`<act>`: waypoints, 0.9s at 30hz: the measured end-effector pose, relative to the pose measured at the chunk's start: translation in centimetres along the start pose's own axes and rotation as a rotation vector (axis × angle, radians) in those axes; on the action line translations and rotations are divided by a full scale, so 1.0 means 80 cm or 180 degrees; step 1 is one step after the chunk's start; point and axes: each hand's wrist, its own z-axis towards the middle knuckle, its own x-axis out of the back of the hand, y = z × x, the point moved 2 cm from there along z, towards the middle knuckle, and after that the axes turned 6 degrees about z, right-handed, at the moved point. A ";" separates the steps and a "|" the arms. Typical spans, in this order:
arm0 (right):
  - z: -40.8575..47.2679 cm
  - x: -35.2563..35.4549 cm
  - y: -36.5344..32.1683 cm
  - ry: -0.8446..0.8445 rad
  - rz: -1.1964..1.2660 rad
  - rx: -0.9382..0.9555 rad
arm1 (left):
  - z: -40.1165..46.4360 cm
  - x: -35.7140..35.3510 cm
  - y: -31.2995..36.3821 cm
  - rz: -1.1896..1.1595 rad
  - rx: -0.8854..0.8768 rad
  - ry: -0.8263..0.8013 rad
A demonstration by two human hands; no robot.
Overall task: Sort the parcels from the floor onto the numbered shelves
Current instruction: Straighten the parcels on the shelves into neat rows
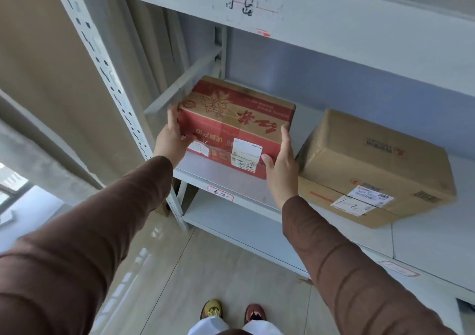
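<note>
Head view: both hands grip the red parcel [236,126] at the shelf's [226,177] left end, left hand [171,139] and right hand [281,163] on its sides, beside a brown parcel [375,165].

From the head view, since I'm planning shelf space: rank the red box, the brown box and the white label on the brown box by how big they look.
1. Brown box and red box: look alike; brown perhaps bigger, but it sits nearer the camera, so unsure.
2. White label: plainly smallest.

printed parcel [236,118] on shelf [221,175] (left end), plain parcel [372,167] to its right
</note>
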 end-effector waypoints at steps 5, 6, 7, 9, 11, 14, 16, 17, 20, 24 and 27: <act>0.026 -0.001 0.002 0.0100 -0.0173 -0.0022 | 0.030 -0.014 0.011 0.0019 0.0025 -0.0010; 0.029 -0.001 0.001 0.0100 -0.0199 -0.0030 | 0.034 -0.016 0.010 0.0038 0.0023 -0.0008; 0.031 -0.002 0.000 0.0092 -0.0206 -0.0036 | 0.037 -0.017 0.009 0.0057 0.0024 -0.0006; 0.033 -0.003 -0.001 0.0095 -0.0195 -0.0057 | 0.042 -0.019 0.007 0.0088 0.0021 0.0007; 0.030 -0.004 -0.003 0.0126 -0.0175 -0.0042 | 0.041 -0.021 0.006 0.0074 -0.0013 0.0019; 0.024 -0.005 -0.005 0.0188 -0.0104 -0.0070 | 0.035 -0.022 0.007 -0.0010 0.0008 -0.0020; 0.017 -0.003 -0.007 0.0217 -0.0058 -0.0135 | 0.023 -0.024 0.010 -0.0178 -0.0029 0.0017; 0.012 -0.001 -0.008 0.0199 -0.0029 -0.0129 | 0.015 -0.026 0.012 -0.0246 -0.0088 0.0094; -0.017 0.012 -0.014 0.0021 -0.0135 0.0038 | -0.020 -0.035 0.023 -0.0131 -0.0398 0.0434; -0.065 0.039 -0.014 -0.0111 -0.0466 0.0549 | -0.078 -0.060 0.067 0.0154 -0.0934 0.0590; -0.089 0.072 -0.002 -0.0017 -0.0643 0.0851 | -0.111 -0.085 0.116 0.0141 -0.1433 0.0479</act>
